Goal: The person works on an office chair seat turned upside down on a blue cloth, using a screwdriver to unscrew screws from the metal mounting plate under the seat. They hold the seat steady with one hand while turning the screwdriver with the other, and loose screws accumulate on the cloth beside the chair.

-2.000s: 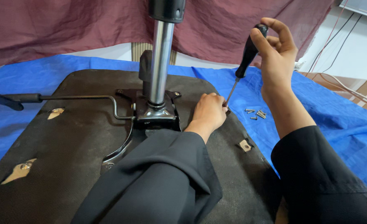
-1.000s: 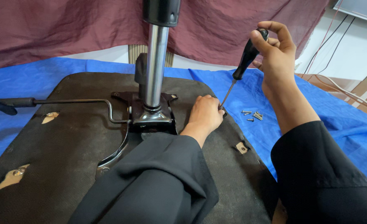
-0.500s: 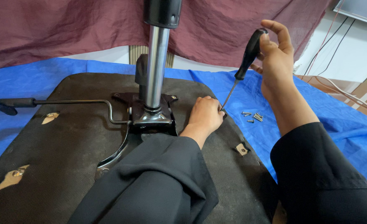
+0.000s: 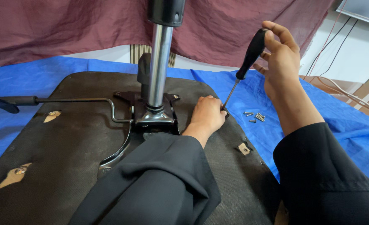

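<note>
Screwdriver (image 4: 246, 62) is gripped at its black handle by closed right-hand (image 4: 281, 62) fingers, tilted so the tip meets the upturned seat base (image 4: 67, 137). Left hand (image 4: 207, 114) is curled closed at the tip, steadying it. Loose screws (image 4: 254, 117) are kept beside on blue tarp (image 4: 326, 125).

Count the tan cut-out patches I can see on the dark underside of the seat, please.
3: one near the lever at upper left, one at the lower left edge, one on the right beside the blue sheet. The sleeves may hide more.
</note>
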